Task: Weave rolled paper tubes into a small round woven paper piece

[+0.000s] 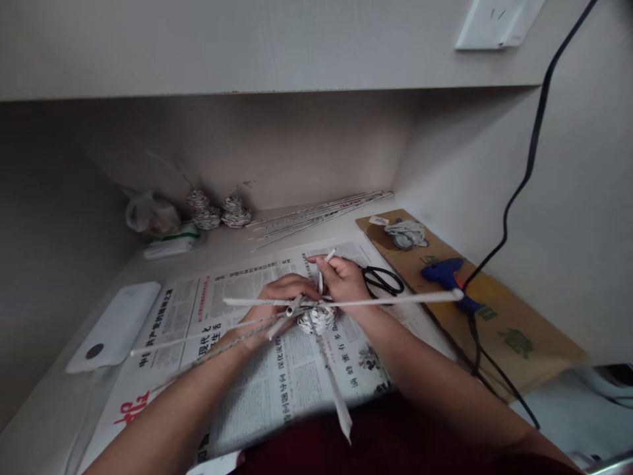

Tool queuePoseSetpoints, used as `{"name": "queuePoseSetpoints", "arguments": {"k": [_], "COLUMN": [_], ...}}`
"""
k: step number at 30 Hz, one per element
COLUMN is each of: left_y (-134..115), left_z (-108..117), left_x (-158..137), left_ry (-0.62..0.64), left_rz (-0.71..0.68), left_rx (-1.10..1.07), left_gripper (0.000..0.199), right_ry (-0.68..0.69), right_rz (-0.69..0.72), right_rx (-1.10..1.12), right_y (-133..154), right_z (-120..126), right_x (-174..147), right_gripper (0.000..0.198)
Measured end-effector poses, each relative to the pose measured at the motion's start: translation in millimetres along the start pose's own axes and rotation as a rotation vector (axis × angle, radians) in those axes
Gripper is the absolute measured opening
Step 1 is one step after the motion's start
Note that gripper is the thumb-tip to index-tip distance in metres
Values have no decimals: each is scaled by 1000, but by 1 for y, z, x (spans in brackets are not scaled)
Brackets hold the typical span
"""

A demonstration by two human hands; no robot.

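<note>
A small round piece woven from rolled newspaper tubes is between my hands, with several long paper tubes sticking out around it. My left hand is curled against the far side of the weave, its fingers closed on it and partly hidden by tubes. In my right hand, thumb and forefinger pinch a paper tube that stands up from the weave. One long pale tube reaches right across my right forearm, and another points toward my body.
Newspaper sheets cover the tabletop. Black-handled scissors lie beside my right hand. A blue glue gun with a cord rests on cardboard. Behind are loose paper tubes, woven gourd shapes and a plastic bag; a white device lies left.
</note>
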State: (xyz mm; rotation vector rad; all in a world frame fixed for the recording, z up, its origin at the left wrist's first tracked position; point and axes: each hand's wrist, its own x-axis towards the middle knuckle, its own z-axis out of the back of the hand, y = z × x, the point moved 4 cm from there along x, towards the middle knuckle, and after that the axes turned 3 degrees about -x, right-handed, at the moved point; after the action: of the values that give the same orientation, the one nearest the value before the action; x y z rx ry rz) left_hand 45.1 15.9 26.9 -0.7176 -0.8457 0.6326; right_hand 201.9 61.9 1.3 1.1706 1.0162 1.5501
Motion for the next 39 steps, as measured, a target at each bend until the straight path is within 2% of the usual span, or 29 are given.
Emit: {"name": "queuePoseSetpoints", "arguments": {"k": [3, 7, 10, 14, 18, 21, 25, 28, 33, 36, 39], "left_y": [0, 5, 9, 8, 3, 0, -2, 0, -3, -4, 0], "left_z": [-3, -8, -11, -11, -10, -9, -5, -2, -2, -2, 2], "left_x": [2, 3, 3, 3, 4, 3, 0, -1, 2, 3, 2], "left_ry": [-50, -112, -139, -147, -130, -155, -252, -270, -190, -171, -225], "left_rz": [28, 130, 261, 375, 370, 358, 327, 331, 335, 369, 367], "left_rx": [-21, -149, -271, -270, -229, -144, 69, 113, 46, 19, 45], "left_gripper": [12, 13, 16, 12, 9, 8, 25, 32, 4, 11, 5], "right_ry": [-30, -60, -43, 23, 72, 59, 35, 21, 126, 175, 142], "right_rz": [32, 164, 220, 283, 380, 447, 534, 572, 620, 616, 609], "right_rx": [-14, -73, -115, -205, -270, -300, -303, -299, -313, -306, -306], "right_y": [7, 25, 34, 36, 36, 41, 48, 48, 45, 45, 47], "right_z": [0, 1, 1, -1, -2, -1, 1, 1, -4, -7, -9], "right_x": [-3, -9, -14, -21, -25, -26, -28, -30, -38, -41, -39], "right_gripper": [42, 34, 32, 32, 32, 30, 31, 33, 34, 36, 32]}}
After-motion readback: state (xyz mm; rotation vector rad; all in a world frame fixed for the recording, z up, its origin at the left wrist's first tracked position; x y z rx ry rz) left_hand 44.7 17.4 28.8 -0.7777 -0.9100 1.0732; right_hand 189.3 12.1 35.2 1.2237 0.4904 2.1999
